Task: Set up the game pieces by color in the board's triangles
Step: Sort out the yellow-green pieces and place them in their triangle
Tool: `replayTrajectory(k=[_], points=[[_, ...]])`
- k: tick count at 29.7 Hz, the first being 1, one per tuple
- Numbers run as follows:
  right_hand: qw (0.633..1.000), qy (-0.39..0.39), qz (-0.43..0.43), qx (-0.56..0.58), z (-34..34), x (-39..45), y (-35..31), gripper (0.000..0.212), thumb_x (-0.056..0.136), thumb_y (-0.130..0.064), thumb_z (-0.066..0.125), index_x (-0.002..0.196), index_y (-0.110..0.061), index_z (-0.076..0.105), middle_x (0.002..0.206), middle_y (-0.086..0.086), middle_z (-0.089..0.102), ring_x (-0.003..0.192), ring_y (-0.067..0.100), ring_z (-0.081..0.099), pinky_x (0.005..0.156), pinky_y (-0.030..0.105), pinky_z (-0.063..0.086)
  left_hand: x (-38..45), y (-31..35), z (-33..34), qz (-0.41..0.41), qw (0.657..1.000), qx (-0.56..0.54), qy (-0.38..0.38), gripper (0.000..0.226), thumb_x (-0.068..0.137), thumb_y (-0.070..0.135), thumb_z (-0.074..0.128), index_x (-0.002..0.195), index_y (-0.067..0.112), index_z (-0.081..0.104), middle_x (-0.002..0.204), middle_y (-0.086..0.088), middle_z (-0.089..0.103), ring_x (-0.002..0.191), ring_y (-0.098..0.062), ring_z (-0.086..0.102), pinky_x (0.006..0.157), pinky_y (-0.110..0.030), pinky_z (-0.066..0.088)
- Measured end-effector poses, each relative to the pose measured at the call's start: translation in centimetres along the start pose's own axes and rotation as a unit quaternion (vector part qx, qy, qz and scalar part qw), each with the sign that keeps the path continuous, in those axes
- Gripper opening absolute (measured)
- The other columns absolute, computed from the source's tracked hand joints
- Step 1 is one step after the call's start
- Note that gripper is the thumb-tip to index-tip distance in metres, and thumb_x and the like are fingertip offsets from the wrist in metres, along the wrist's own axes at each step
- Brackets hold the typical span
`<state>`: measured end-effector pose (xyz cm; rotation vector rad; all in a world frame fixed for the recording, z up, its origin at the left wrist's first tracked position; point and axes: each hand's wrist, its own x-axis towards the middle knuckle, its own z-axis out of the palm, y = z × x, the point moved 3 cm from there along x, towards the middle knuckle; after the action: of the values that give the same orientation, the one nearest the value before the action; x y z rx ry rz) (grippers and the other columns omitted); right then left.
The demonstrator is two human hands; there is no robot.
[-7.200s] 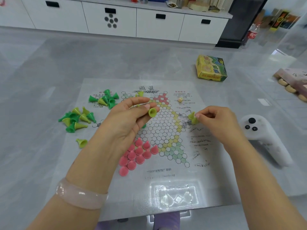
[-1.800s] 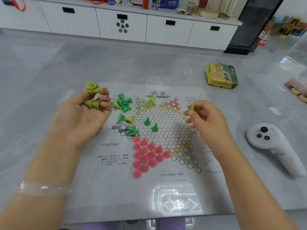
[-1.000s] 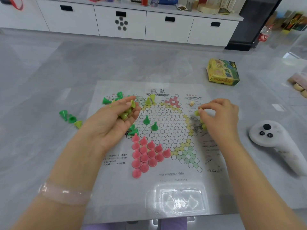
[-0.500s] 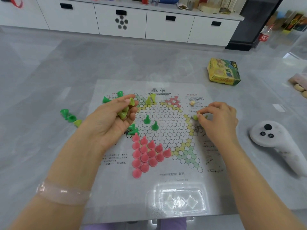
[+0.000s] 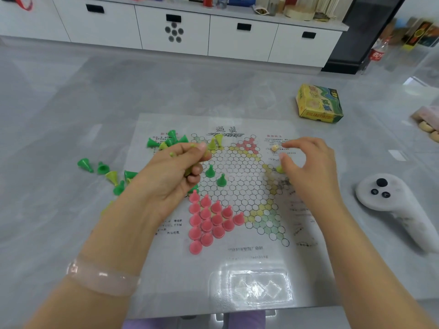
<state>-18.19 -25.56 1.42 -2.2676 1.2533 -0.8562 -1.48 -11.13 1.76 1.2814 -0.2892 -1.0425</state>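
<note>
We read two large Chinese characters, 跳棋, heading the game sheet at twelve o'clock. At two o'clock, the yellow box shows "46"; its other lettering is blurred.

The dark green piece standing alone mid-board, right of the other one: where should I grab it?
Pinch the dark green piece at its narrow upper stem, coming straight down from above. It stands upright, wide base on the board, with free cells around it, so fingers fit either side.
</note>
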Motion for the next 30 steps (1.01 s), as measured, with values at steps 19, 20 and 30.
replayTrajectory(k=[19,20,30], points=[[0.949,-0.191,-0.065,0.241,1.0,-2.1,-6.7,0.009,0.083,-0.021,0.064,0.077,-0.025,0.069,0.077,-0.008,0.065,0.073,0.011,0.059,0.071,0.027,0.049,-0.4,-1.1,1.9,0.033,0.989,0.139,-0.043,0.015,0.074,0.005,0.071,0.079,0.012,0.059,0.053,0.006,0.052,0.037,0.001,0.044,0.047,-0.017,0.035],[0.95,-0.19,-0.064,0.24,1.0,-2.1,-6.7,0.009,0.083,-0.021,0.064,0.077,-0.025,0.069,0.077,-0.008,0.066,0.073,0.011,0.059,0.07,0.025,0.048,-0.3,-1.1,1.9,0.034,0.989,0.138,-0.041,0.015,0.074,0.005,0.071,0.079,0.013,0.059,0.051,0.007,0.052,0.037,0.001,0.044,0.048,-0.017,0.035],[0.949,-0.203,-0.075,0.229,1.0,-2.3,-6.6,0.01,0.082,-0.02,0.066,0.075,-0.028,0.068,0.069,-0.015,0.063,0.067,0.0,0.055,0.065,0.019,0.045,-0.2,-1.4,2.1,0.033,0.985,0.16,-0.048,0.014,0.074,0.007,0.071,0.076,0.014,0.06,0.049,0.01,0.052,0.037,0.002,0.044,0.045,-0.014,0.033]])
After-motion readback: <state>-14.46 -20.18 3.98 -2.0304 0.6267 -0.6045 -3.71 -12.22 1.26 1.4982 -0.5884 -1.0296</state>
